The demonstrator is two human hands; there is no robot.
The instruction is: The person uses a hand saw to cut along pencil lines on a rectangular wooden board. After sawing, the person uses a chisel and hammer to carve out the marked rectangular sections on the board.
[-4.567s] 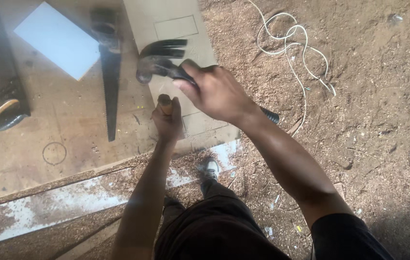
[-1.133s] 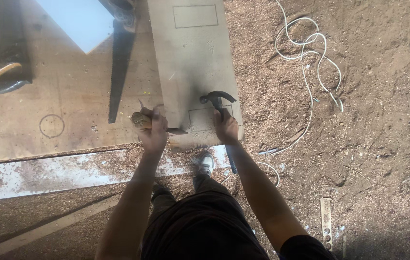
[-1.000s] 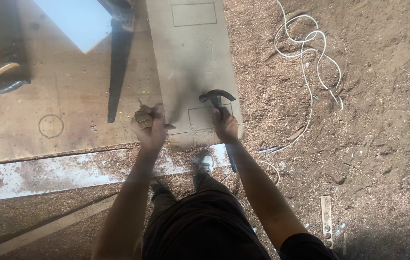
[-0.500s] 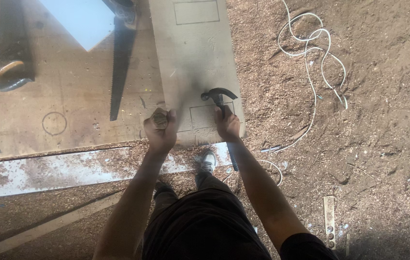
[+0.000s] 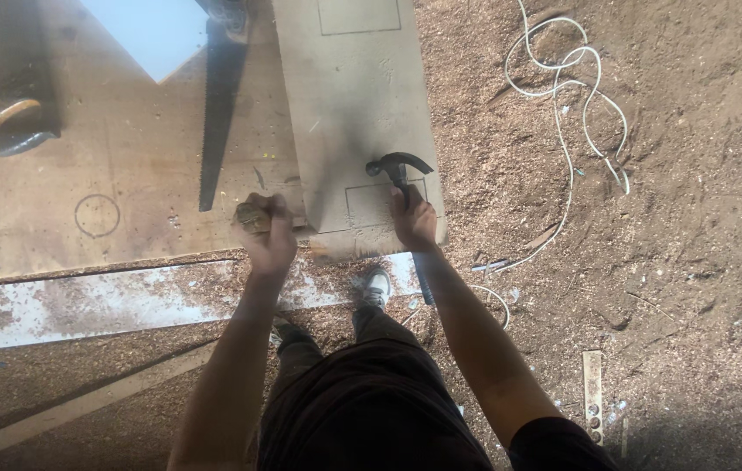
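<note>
Sawdust covers the earth floor (image 5: 667, 288) everywhere, brown and rough, and it lies beside a low wooden table (image 5: 127, 227) made of a flat, worn sheet of plywood.

On the right hand (image 5: 415, 220) the fingers are closed tightly on the handle of a claw hammer (image 5: 399, 167). Its dark metal head with the curved claw rests on a grey board (image 5: 358, 105), just above a thin rectangle drawn there in pencil. The left hand (image 5: 266, 234) is closed into a fist around a small brownish thing, maybe a wooden handle; what it is exactly, I cannot tell. This fist is at the left edge of the board, near its lower corner.

The board is long, flat and dusty, lying on the table, with a second pencil rectangle near the top. To the left of it lies a handsaw (image 5: 218, 113) with a dark toothed blade, narrow at the tip. Farther left there is a second saw (image 5: 18, 87), its handle rounded. A pale blue square sheet (image 5: 149, 30) lies between them at the top. A circle is drawn on the plywood.

On the floor to the right a thin white cord (image 5: 571, 96) makes loose loops. Below the hands a grey shoe (image 5: 377, 286) stands in the sawdust.
</note>
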